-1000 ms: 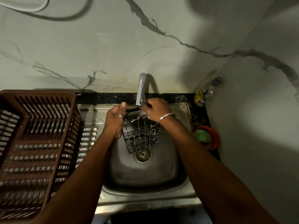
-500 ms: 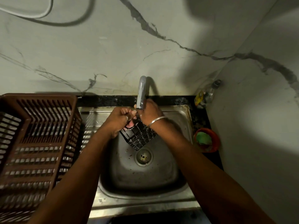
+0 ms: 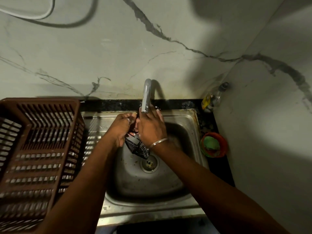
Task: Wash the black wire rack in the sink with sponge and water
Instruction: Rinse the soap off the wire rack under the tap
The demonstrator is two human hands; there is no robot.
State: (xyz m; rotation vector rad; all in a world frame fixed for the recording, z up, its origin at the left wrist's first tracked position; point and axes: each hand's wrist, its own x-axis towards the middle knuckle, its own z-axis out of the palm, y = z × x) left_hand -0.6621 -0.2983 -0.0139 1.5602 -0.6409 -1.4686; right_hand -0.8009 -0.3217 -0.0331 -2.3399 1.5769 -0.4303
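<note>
fingers of left hand (image 3: 120, 128) curl round black wire rack (image 3: 137, 147) rim; right hand (image 3: 151, 131) covers top, grip unclear.

No words or numbers can be read anywhere here. The only thing with print on it is a small clear bottle (image 3: 213, 98) in the back right corner of the tabletop, by the wall. It has a yellow label (image 3: 206, 100) with some dark marks on it. The marks are too small and too blurry to make out any letters or a brand.
</note>
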